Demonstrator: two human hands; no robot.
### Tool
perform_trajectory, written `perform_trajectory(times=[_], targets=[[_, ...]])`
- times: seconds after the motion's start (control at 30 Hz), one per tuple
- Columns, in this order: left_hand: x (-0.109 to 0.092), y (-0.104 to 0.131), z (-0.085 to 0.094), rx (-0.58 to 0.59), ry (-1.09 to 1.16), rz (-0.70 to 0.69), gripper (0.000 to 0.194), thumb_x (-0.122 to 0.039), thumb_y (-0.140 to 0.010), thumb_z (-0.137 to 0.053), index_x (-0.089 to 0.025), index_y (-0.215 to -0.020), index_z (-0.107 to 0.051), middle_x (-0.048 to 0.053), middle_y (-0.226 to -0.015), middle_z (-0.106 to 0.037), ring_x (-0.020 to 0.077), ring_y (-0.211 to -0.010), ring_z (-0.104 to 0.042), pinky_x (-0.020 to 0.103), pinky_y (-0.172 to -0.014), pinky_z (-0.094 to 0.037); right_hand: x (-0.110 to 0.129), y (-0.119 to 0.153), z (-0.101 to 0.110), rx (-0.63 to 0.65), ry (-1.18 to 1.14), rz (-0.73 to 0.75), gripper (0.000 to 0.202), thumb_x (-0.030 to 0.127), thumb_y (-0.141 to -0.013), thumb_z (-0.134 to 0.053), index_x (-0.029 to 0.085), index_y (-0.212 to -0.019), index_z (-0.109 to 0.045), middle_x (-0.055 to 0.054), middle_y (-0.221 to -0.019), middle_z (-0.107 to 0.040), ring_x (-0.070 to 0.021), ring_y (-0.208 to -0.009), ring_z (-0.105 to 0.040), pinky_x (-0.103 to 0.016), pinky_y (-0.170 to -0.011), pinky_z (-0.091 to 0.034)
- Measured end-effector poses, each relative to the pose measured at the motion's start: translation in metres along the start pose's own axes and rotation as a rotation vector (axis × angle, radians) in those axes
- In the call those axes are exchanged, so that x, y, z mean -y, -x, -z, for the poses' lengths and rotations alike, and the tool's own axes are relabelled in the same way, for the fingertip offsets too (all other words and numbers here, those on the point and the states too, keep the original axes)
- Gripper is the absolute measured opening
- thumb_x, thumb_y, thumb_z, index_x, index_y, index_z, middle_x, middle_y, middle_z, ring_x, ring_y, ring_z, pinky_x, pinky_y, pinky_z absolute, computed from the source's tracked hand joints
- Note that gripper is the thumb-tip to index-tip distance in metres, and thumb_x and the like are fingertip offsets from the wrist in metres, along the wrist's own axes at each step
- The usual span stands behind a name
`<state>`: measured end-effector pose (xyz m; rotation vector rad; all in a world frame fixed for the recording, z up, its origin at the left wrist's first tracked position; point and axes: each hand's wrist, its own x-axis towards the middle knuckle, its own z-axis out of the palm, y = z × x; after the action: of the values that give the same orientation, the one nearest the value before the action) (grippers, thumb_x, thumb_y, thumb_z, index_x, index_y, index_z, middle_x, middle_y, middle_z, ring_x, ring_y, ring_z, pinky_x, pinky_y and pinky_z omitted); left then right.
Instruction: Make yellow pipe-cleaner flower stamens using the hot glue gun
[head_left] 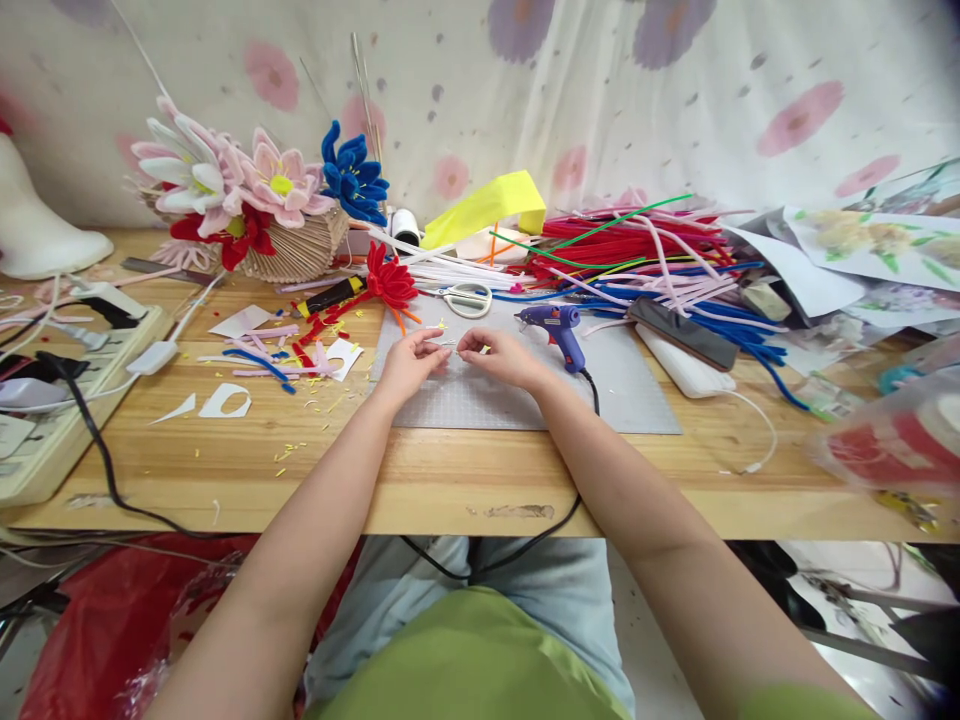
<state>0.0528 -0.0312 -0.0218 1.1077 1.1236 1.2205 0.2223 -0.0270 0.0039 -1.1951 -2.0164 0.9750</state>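
Note:
Over the grey mat (495, 408), my left hand (411, 366) and my right hand (498, 356) face each other, fingertips almost meeting. Both are closed in a pinch around something tiny, pale and thin, too small to name. Just beyond my left hand lies a red fuzzy flower (391, 280) with orange stems. White-handled scissors (469, 300) rest behind my hands, apart from them. To the right of my right hand, a purple hot glue gun (556, 330) lies on the mat, its black cord running off the table's front edge.
Pipe-cleaner flowers (281, 185) fill a woven basket (296, 248) at the back left. Bundles of coloured pipe cleaners (637, 245) lie at the back right, near a phone (684, 332) and a white power bank (679, 362). Scraps surround a yellow-black cutter (330, 297); a power strip (82, 400) sits left.

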Motion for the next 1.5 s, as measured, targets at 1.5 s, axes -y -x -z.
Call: perform_trajectory(times=[1.5], targets=[[-0.003,-0.030,0.053,-0.530,-0.091,-0.284,0.019,-0.012,-0.075,-0.054,-0.014,-0.091,-0.064,0.005,-0.081,-0.068,0.0109,-0.067,-0.066,0.030,-0.076,-0.055,-0.029,-0.004,0.013,-0.002,-0.102,-0.117,0.016,0.032,-0.078,-0.051,0.017,-0.074,-0.058,0.000,-0.062,-0.060,-0.0094,-0.055,-0.051,-0.023,-0.054,-0.040]])
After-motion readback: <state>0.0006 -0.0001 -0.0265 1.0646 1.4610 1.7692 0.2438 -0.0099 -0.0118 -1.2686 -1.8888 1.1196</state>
